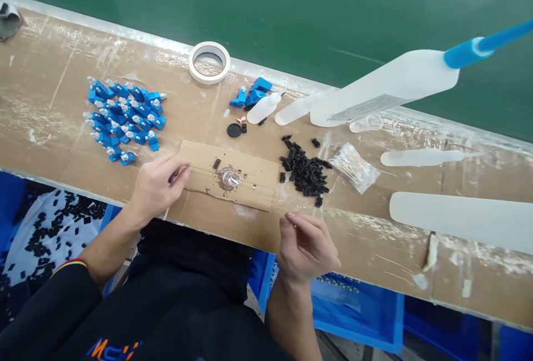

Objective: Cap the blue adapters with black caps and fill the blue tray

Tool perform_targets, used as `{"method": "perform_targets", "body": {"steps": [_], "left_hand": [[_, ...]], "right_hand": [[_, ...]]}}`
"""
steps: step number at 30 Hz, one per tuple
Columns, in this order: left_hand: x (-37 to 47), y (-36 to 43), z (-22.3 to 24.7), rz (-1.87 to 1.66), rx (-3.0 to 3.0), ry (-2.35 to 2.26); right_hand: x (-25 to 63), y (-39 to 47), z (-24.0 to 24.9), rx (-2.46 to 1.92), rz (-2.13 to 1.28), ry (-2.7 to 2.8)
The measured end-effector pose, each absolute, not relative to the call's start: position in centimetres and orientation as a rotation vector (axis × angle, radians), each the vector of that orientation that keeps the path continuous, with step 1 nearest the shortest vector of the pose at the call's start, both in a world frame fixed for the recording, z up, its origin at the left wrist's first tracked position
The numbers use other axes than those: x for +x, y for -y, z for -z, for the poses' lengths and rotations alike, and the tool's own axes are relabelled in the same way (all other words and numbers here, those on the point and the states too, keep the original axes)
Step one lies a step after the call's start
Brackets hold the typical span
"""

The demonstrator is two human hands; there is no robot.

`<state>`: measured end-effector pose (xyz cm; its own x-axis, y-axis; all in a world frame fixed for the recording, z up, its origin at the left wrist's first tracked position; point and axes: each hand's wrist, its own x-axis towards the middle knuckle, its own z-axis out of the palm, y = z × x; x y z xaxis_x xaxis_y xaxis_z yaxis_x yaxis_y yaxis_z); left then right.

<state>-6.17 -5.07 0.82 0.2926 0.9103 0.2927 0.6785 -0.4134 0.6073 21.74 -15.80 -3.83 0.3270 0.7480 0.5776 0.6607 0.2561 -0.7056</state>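
My left hand (160, 187) is closed in a pinch at the left end of a cardboard strip (200, 153). A bit of a blue plastic part (170, 179) shows between its fingers; the rest is hidden. On the strip lie a puddle of clear, glossy liquid (230, 178) and a small black piece (217, 164). My right hand (308, 247) hovers at the table's front edge, thumb and index finger pressed together. Whatever they may hold is too small to make out. Just beyond it sits a pile of small black plastic pieces (306, 169).
Blue parts with white tips (122, 116) stand grouped at left. Toward the back are a tape roll (209, 63), a black round cap (234, 130) and white squeeze bottles (264, 108). A bag of cotton swabs (355, 166) lies at right. Blue bins (358, 316) stand below the front edge.
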Motion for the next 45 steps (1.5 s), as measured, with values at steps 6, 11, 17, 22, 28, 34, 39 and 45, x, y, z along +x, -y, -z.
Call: {"method": "perform_targets", "body": {"steps": [6,11,17,22,28,34,39,45], "left_hand": [[-3.0,0.3,-1.5,-0.036,2.613,-1.177],[-1.6,-1.6,-0.5,0.015,2.615,-1.005],[-4.2,-0.3,-1.2,-0.386,2.593,-1.017],[-4.6,4.2,-3.0,-0.708,2.557,-0.817],[-2.9,6.4,-2.7,-0.683,2.641,-0.652],[-3.0,6.6,-1.5,-0.969,2.239,-0.589],[-3.1,6.9,-1.5,-0.967,2.126,-0.593],[-3.5,7.3,-1.4,-0.964,2.023,-0.729]], "right_hand": [[21.1,16.3,3.8,-1.486,-0.046,1.418],[20.8,16.4,3.3,-1.438,-0.099,1.492],[21.0,16.6,2.9,-1.36,-0.21,1.386],[18.6,15.5,0.3,-1.253,-0.549,1.346],[16.3,13.5,-1.3,-1.249,-0.812,1.491],[16.2,14.4,-0.2,-1.207,-0.848,1.369],[16.1,14.2,-0.2,-1.158,-0.804,1.373],[16.4,13.7,-0.7,-1.174,-0.674,1.649]]}}
